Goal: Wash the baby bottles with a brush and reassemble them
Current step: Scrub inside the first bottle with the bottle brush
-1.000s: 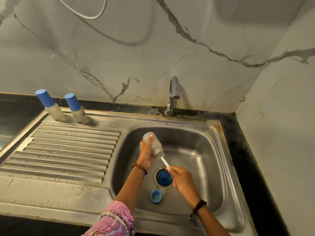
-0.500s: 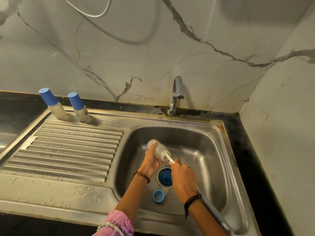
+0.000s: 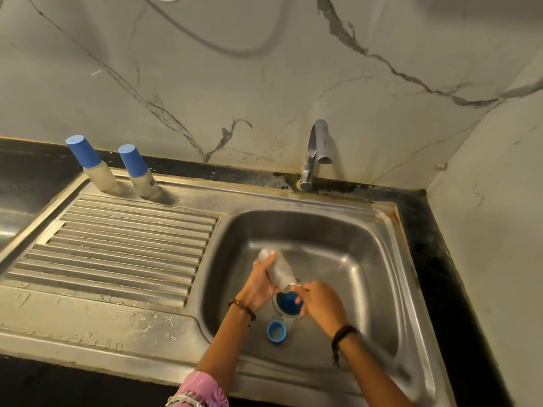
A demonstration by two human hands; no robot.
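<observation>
Over the sink basin (image 3: 361, 259), my left hand (image 3: 258, 284) grips a clear, open baby bottle (image 3: 277, 270), tilted with its mouth down to the right. My right hand (image 3: 321, 302) is at the bottle's mouth and grips the brush handle; the brush itself is almost wholly hidden inside the bottle and under my fingers. A blue cap (image 3: 289, 302) lies over the drain. A blue screw ring (image 3: 276, 331) lies on the basin floor just in front of it. Two assembled bottles with blue caps (image 3: 89, 163) (image 3: 136, 170) stand at the back of the drainboard.
The ribbed steel drainboard (image 3: 123, 245) fills the left side. A chrome tap (image 3: 316, 151) rises behind the basin, with no water running. Marble walls close in behind and on the right, and a black counter (image 3: 426, 245) borders the sink.
My right hand has pushed the brush deeper into the bottle, so the white handle that showed before is now hidden. The bottle has tilted lower towards the drain.
</observation>
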